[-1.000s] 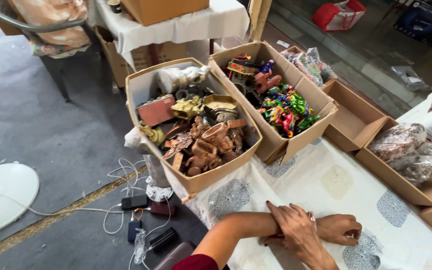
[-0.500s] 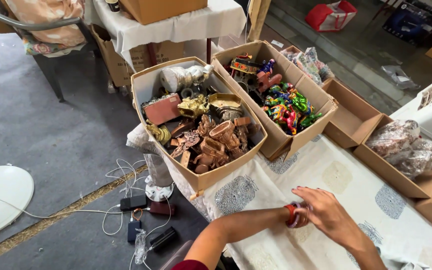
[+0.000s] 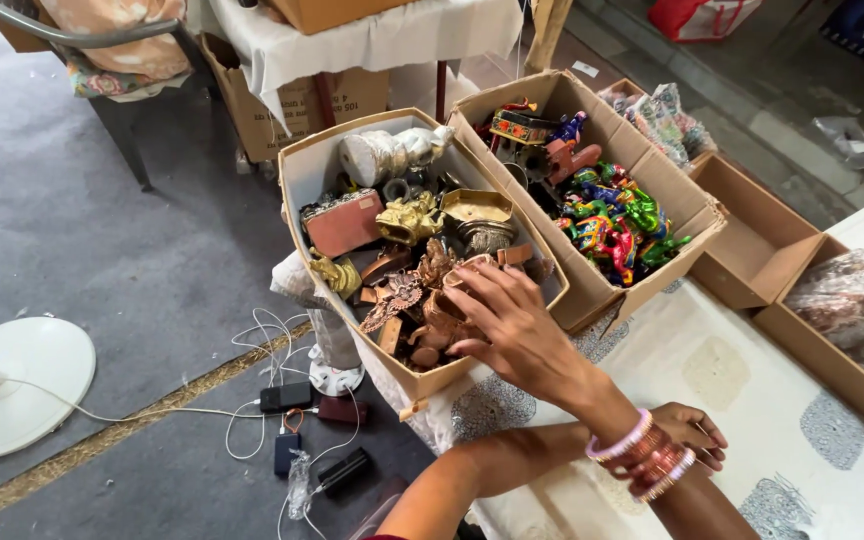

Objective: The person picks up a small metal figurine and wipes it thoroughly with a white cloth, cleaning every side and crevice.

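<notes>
Brown cardboard box (image 3: 297, 180), left of centre in the head view, is packed with brass and copper-coloured figurines (image 3: 407, 300). This is where the work is. The right hand (image 3: 512, 325) reaches up from the lower right of the frame and lies palm down over the near right corner of that box. Its fingers are loosely spread and curled, with the tips resting on the reddish pieces by the box wall. I cannot tell whether any piece is actually pinched, because the palm hides what lies under it. Pink and red bangles (image 3: 647, 460) sit on that wrist.

The step in hand looks like feeling through the heap for one piece, with the grasp not yet made. The figurines lie tangled and overlapping. Lifting one would call for closing the fingers on a single piece and drawing it straight up, so that its neighbours do not catch.

The left hand (image 3: 692, 435) rests lower right on the patterned white cloth of the table (image 3: 752, 380), under the right wrist. It is half curled and holds nothing that shows.

A second box (image 3: 682, 190), holding bright painted toys (image 3: 617, 215), stands just beside the first on its right. Neither hand touches it.
</notes>
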